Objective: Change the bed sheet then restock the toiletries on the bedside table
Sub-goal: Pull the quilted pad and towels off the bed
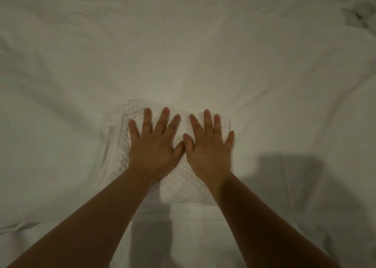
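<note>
Where hands press: wrinkled white sheet.

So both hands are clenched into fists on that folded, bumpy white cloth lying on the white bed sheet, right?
Not fists. The head view shows the left hand and right hand flat, fingers spread, on the folded, bumpy white cloth lying on the white bed sheet.

Left hand and right hand press flat, fingers spread, on a folded towel atop the bed sheet.
</note>
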Demonstrator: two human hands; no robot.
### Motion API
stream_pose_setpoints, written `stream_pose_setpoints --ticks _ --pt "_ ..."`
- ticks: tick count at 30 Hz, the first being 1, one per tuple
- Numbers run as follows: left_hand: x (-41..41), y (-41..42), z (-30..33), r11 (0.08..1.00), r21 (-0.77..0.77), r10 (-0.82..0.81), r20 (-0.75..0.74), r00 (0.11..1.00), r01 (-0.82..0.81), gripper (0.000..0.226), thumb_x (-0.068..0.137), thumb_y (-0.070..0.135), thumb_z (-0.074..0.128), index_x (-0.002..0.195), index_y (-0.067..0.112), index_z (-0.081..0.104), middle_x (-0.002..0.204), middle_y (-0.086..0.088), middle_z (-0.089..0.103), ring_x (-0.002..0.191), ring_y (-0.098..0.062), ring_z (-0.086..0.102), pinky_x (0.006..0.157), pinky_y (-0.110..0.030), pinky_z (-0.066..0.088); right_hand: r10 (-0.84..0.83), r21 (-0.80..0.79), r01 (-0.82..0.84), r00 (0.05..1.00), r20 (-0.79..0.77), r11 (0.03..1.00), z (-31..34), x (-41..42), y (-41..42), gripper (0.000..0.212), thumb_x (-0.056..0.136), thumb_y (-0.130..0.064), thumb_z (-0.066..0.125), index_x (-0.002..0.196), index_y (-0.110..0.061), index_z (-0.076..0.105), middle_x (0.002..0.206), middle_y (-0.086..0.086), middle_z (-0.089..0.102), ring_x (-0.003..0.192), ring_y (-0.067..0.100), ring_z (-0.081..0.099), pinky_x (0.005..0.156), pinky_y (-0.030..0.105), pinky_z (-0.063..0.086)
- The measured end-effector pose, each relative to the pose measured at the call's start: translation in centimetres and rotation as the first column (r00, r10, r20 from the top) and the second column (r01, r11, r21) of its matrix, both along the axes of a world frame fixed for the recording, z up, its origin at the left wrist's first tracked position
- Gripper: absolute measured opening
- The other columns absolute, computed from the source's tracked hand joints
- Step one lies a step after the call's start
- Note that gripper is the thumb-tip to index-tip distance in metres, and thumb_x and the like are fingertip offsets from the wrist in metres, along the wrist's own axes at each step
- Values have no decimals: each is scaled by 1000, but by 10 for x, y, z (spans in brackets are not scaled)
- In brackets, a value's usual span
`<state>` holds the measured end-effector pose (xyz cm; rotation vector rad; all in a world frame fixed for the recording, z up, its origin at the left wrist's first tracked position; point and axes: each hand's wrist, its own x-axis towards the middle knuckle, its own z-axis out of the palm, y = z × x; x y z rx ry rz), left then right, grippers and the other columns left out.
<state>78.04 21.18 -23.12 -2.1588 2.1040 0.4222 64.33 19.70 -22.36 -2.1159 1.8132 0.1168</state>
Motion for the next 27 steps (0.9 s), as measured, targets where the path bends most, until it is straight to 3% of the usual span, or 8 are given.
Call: stream_pose_setpoints --ticks 3,9,13,16,18,21,22,27 --pt "-1 0 -1 1000 -26 16 -48 999 -17 76 79 65 -8 150 37 -1 159 5 -6 145 -31 -15 111 -57 -11 16 -53 -14 999 47 999 -8 -4 -6 62 91 -54 -3 150 -35 2 159 -6 -9 145 16 -13 113 46 -7" --pt "11 2 6 997 -71 6 -186 983 -19 74 83 56 -3 151 31 13 159 6 7 147 -22 -5 114 -50 -8 -374 -3 401 857 355 916 6 -36 -15 77 94 -42 49 151 -11 8 156 12 16 143 27 19 117 37 17" --pt "3 24 18 983 -73 127 -398 908 -170 73 86 52 6 149 21 25 158 1 10 147 -20 1 116 -40 -3 -801 591 547 331 499 594 21 -39 -18 92 69 -40 77 143 -5 34 133 13 52 117 31 54 99 46 45" --pt "-6 53 31 965 4 220 -560 799 -264 74 87 59 10 148 20 27 157 3 11 146 -16 4 119 -36 1 -878 832 291 80 471 473 50 -40 -24 50 79 -24 72 122 -2 58 110 16 66 97 31 64 83 41 54" --pt "-15 58 54 907 129 366 -714 597 -402 58 97 52 28 148 23 27 156 5 18 144 -10 13 120 -32 7 -802 783 172 123 585 598 78 -31 -25 32 85 -11 65 115 -2 62 99 13 69 87 25 67 74 33 56" --pt "-19 48 105 688 461 428 -881 -201 -560 41 97 46 39 125 20 55 114 10 67 103 6 61 87 -18 51 -413 412 73 328 850 908 128 -12 -14 19 83 -7 64 97 -19 65 89 0 70 81 17 67 71 27 55" --pt "-12 46 117 658 514 381 -858 -345 -550 38 99 44 35 116 19 59 101 12 70 95 4 64 76 -19 53 -237 251 20 412 880 968 145 -7 -6 19 81 -10 66 93 -24 63 88 -4 68 81 14 65 71 26 53" --pt "40 71 126 474 717 88 -616 -783 -512 58 92 61 35 119 16 60 117 -3 66 105 -24 65 91 -43 51 423 -254 -353 571 703 900 162 -42 41 25 75 -27 60 99 -31 63 94 -21 59 100 -7 49 89 9 33"
